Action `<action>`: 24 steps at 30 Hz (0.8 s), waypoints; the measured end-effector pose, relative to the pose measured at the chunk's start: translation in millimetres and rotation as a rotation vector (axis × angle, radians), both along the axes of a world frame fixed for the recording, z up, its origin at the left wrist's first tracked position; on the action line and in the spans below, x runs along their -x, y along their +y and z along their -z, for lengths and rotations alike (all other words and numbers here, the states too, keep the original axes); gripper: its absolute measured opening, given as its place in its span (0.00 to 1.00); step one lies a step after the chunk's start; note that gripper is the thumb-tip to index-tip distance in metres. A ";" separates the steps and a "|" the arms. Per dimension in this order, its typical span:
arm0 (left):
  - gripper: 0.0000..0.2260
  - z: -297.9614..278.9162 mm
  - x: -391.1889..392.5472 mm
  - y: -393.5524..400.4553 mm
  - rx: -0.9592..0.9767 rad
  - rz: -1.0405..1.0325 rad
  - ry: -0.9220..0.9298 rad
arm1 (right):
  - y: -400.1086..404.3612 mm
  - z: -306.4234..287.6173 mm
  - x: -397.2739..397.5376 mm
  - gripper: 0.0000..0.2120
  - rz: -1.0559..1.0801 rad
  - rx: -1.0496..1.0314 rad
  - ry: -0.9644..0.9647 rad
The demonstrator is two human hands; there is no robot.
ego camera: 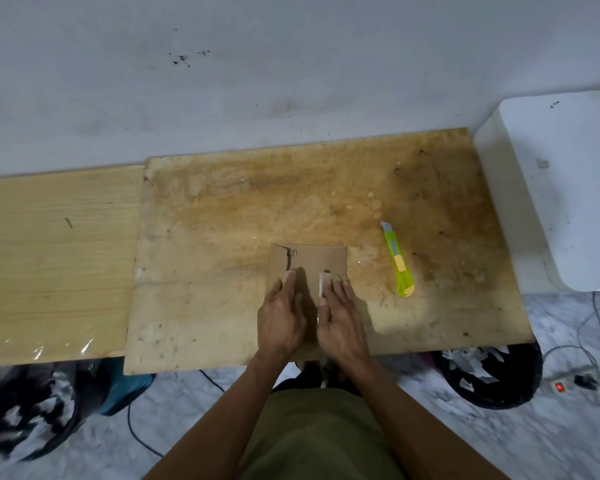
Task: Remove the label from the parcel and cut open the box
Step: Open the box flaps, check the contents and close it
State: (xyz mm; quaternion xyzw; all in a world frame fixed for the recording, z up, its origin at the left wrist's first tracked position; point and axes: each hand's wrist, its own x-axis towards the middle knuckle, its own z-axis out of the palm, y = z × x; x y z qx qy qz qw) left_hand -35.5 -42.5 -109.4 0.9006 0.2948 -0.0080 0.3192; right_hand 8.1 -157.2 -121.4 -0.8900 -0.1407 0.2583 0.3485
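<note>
A flat brown cardboard parcel (312, 261) lies on the stained wooden board (222, 237), near its front edge. My left hand (282, 315) rests flat on the parcel's left part with straight fingers. My right hand (340, 317) lies on its right part, and its thumb and fingers pinch a white label (323, 284) that stands up from the cardboard. A green and yellow utility knife (399, 265) lies to the right of the parcel, blade end pointing away from me. Both hands hide the near half of the parcel.
A lighter wooden tabletop (49, 265) adjoins the board on the left. A white appliance top (568, 188) stands at the right. Below the table edge sit a black bin with paper scraps (489, 375), dark bags (32, 410) and a power strip (568, 382) with cables.
</note>
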 end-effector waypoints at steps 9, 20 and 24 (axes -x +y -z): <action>0.21 0.7 -6.8 44.9 0.194 -0.315 0.163 | -7.2 16.3 -23.1 0.18 0.271 -0.001 -0.086; 0.28 11.7 -28.2 47.3 0.248 -0.485 0.364 | 18.1 33.8 -30.9 0.23 0.605 0.090 0.079; 0.26 8.3 -29.5 46.6 0.251 -0.469 0.345 | 20.0 29.7 -27.1 0.23 0.605 0.069 0.018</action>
